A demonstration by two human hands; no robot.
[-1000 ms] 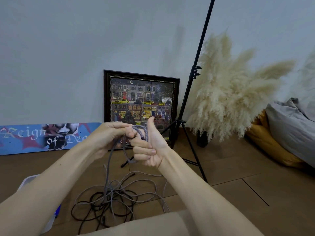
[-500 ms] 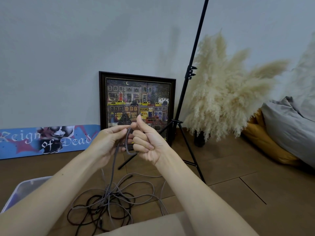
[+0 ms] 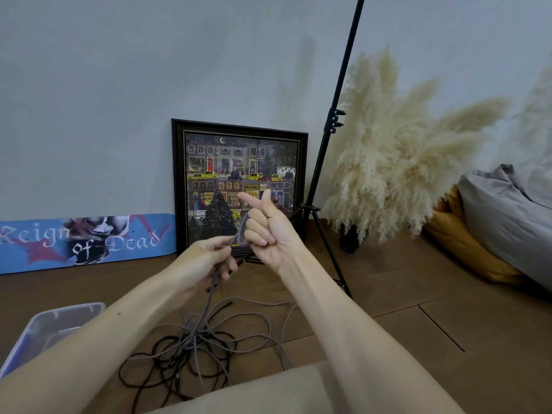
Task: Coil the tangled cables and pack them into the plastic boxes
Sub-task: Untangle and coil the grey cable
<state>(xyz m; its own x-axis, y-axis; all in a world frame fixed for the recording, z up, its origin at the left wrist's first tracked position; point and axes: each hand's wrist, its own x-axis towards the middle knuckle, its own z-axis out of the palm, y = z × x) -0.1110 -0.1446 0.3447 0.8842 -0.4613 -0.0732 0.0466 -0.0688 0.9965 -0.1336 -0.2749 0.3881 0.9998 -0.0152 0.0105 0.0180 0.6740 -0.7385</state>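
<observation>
Right hand (image 3: 268, 234) risen, centre frame, grip curled round grey cable (image 3: 240, 230), forefinger now out; left hand (image 3: 209, 259) grip pinches strand below. Coil starting.

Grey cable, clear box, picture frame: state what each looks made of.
The grey cable looks like matte rubber or PVC sheathing: it hangs limp and curls. The clear box seems translucent moulded plastic: light shows through its walls. The picture frame is dark, semi-gloss, probably wood, possibly resin: ridged moulding.

Box (image 3: 44, 327) left of cables (image 3: 191, 351)
</observation>
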